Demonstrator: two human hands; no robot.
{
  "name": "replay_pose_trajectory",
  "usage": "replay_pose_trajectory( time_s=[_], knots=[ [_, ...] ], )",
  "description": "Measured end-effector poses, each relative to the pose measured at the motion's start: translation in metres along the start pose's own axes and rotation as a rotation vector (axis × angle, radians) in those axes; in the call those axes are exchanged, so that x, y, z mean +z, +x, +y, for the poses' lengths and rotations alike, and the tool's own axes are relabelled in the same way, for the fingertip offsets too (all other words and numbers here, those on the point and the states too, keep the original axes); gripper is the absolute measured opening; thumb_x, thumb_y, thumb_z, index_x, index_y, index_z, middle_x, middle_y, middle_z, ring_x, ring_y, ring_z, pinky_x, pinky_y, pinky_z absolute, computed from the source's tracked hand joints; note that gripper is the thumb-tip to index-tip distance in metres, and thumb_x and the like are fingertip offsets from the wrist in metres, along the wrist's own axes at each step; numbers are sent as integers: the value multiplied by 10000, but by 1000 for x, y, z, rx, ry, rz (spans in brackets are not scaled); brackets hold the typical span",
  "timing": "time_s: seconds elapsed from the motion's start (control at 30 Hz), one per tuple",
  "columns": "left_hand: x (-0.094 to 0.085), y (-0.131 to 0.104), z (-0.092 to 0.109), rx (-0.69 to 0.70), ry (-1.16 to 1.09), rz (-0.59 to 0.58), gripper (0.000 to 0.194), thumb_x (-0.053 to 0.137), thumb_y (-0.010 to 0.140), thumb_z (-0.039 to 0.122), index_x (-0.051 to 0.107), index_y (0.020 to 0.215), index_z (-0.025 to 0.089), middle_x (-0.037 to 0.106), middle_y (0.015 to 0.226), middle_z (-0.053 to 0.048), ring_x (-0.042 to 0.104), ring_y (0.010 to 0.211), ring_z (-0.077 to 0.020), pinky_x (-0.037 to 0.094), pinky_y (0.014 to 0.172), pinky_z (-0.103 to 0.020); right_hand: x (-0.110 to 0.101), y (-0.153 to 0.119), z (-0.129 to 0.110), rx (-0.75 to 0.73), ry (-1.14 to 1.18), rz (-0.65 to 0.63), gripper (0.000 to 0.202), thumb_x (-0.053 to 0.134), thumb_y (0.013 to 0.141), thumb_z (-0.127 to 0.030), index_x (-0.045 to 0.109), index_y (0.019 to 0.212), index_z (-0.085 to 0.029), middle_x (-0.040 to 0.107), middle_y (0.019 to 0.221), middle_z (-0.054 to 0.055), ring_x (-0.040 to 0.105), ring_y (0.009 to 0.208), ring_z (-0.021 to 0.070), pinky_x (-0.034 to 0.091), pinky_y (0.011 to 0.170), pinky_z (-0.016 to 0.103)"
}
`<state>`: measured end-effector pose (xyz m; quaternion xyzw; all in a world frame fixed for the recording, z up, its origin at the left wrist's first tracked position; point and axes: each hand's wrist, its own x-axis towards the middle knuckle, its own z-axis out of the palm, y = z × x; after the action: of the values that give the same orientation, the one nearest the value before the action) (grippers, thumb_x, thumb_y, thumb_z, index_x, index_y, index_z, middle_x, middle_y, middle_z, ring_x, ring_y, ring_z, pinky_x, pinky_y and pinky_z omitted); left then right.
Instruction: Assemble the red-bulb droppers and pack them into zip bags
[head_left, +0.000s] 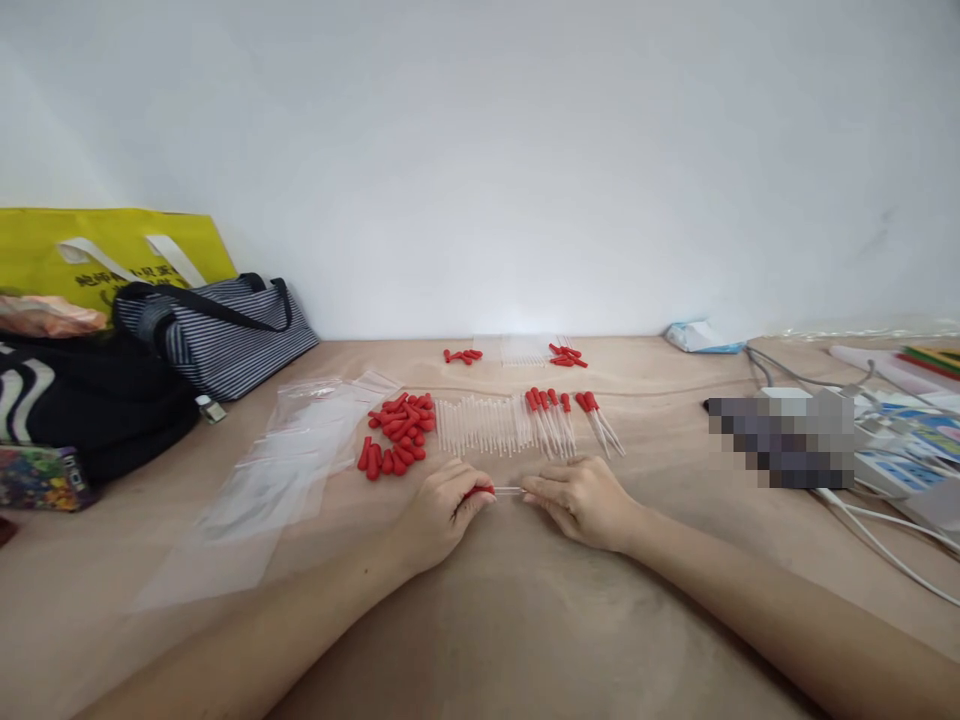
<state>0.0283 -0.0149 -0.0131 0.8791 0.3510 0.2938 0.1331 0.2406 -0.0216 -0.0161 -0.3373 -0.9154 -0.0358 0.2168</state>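
Between my hands, near the middle of the table, lies a thin clear tube (508, 490), held level. My left hand (452, 500) is closed on a red rubber bulb (480, 490) at the tube's left end. The fingers of my right hand (577, 500) pinch the tube's other end. Behind my left hand is a pile of loose red bulbs (401, 430). A row of clear tubes (480, 425) lies just behind both hands, and to its right are several tubes with red bulbs on them (551, 415).
Clear plastic bags (262, 480) lie at the left, beside a striped bag (225, 335) and a yellow bag (165, 240). More red bulbs (463, 356) are near the wall. White cables (892, 560) and a power strip (892, 470) cover the right side.
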Motion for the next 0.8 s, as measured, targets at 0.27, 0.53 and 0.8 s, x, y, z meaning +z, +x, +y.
replay_pose_trajectory(
  time_s=[0.27,0.53,0.8],
  knots=[
    [2,-2,-1,37,27,-39,147,409,847,211,523,773,152,563,721,-28,486,709,-146,385,641,-257,3,1,-2,-67,-14,31,259,342,863,-231,578,787,-157,567,614,2,452,512,80,222,484,227],
    [2,-3,2,91,39,-70,152,390,847,206,504,764,151,543,712,-32,468,686,-145,379,632,-258,6,2,-4,-62,77,32,244,338,855,-216,550,748,-161,560,610,3,458,522,85,220,473,225],
    [3,-2,2,108,41,-77,159,384,846,205,506,756,154,552,728,-43,472,703,-154,383,643,-267,6,3,-8,-20,108,-17,245,333,854,-226,547,747,-174,576,634,6,474,528,90,218,474,232]
  ],
)
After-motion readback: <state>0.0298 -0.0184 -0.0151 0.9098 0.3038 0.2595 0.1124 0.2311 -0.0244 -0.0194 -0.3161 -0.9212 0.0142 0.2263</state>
